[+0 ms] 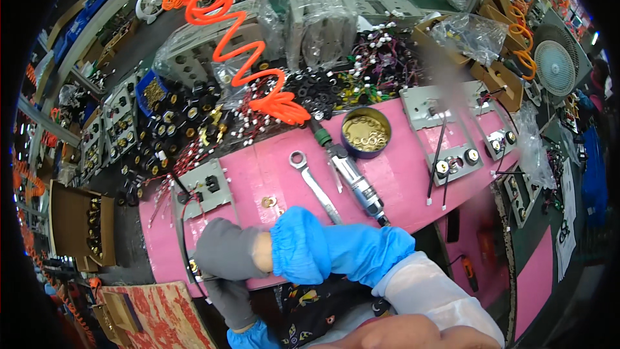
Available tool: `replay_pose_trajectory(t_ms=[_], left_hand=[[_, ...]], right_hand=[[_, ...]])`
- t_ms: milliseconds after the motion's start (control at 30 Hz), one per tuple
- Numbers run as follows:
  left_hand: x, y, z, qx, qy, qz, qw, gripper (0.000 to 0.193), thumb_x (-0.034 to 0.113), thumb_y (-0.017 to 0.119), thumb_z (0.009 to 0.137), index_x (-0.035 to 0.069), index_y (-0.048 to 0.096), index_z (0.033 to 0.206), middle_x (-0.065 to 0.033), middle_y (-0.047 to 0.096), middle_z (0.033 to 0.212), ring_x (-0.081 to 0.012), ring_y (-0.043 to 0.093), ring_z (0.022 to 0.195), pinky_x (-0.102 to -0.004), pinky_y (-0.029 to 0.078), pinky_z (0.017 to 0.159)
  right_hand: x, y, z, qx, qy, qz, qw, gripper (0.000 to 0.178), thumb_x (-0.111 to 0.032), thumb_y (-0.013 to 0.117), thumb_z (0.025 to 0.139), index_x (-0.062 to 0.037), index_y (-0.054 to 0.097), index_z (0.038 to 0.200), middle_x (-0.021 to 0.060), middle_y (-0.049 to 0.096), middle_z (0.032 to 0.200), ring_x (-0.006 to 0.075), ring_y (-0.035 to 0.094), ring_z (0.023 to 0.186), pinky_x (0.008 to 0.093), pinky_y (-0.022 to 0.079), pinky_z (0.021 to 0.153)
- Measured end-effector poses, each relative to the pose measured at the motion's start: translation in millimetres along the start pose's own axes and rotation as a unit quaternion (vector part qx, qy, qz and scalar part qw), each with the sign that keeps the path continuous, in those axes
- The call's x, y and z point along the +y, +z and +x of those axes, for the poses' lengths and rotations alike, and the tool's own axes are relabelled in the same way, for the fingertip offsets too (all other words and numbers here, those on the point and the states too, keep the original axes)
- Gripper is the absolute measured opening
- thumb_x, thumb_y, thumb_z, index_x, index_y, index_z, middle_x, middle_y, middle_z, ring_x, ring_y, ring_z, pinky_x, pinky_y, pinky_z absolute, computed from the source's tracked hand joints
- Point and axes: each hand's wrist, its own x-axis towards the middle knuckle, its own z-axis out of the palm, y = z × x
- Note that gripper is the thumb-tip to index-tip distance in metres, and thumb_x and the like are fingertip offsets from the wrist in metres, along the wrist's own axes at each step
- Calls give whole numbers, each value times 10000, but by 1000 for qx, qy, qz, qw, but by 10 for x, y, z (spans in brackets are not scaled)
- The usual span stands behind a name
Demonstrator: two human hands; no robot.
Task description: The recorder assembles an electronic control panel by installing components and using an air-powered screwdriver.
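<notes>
My right hand (226, 249), in a grey glove with a blue sleeve cover behind it, reaches across to the left over the lower end of a grey metal panel (216, 189). Below it is my left hand (231, 302), also grey-gloved, by the same end of the panel at the pink table's near edge. The fingers of both hands are hidden. Black switches and thin wires are fitted on the panel. Just right of it lie a few brass ring nuts (268, 201). A ratchet spanner (314, 187) and a blue-grey air tool (355, 181) rest farther right.
An orange coiled hose (248, 77) hangs down to the air tool. A round tin (366, 132) holds brass rings. Two more fitted panels (445, 132) lie at the right. Black knob-like parts (184, 113) and wire bundles (387, 52) crowd the back, before plastic-wrapped panels (320, 22).
</notes>
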Motion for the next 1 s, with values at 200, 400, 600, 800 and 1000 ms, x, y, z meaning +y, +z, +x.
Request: replay_pose_trajectory(t_ms=[200,400,600,800,1000], left_hand=[[-91,-270,18,-1,21,19,1000,410,263,389,1015,10,460,1329,-123,497,1336,-229,511,1193,-369,417,1016],[-36,-81,-5,102,-7,101,990,431,262,382,1014,1,417,1355,-131,503,1317,-235,524,1176,-364,435,996],[-108,-60,-79,102,114,381,912,411,247,390,1010,-5,426,1334,-132,516,1285,-215,535,1143,-349,441,981],[-417,-693,-133,114,140,499,847,384,240,379,1016,-5,436,1307,-123,522,1268,-198,534,1129,-335,440,975],[-603,-1097,-94,176,136,408,885,376,230,361,1016,3,435,1306,-111,527,1262,-204,534,1133,-342,436,981]], right_hand=[[-78,166,62,75,48,-65,994,216,-137,668,584,33,689,717,206,628,671,297,603,567,417,405,425],[-275,234,29,116,114,-239,957,152,-160,637,617,-11,625,645,92,529,554,214,509,565,345,371,440],[-185,278,65,266,0,-34,963,173,-118,638,601,44,640,663,142,533,616,254,513,571,369,383,429],[-289,424,136,177,77,-141,971,136,-147,636,631,-19,665,667,116,543,589,246,524,576,357,362,466],[-381,541,316,155,89,-17,984,80,-155,638,707,-134,715,718,-4,642,626,201,624,595,368,380,486]])
